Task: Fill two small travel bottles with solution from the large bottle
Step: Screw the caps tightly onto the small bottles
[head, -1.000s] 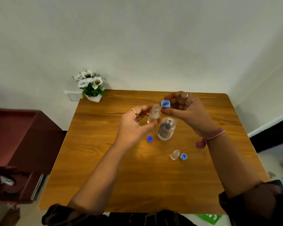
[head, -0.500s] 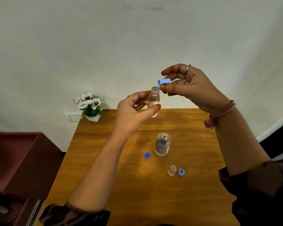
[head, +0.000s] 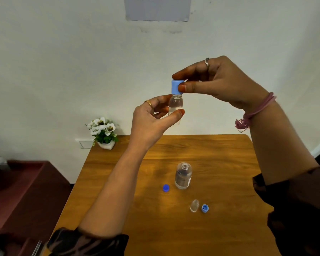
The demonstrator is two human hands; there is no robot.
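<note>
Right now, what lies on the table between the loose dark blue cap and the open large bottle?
Nothing: in the head view, only bare wood separates the dark blue cap from the large bottle.

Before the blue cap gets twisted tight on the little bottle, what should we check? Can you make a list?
1. Light blue cap sits on the small bottle's neck: ok.
2. Right hand pinches the cap: ok.
3. Left hand holds the bottle upright: ok.
4. Cap threads lined up: cannot tell.
5. Large bottle stands upright and open on the table: ok.
6. Second small bottle filled: cannot tell.
</note>
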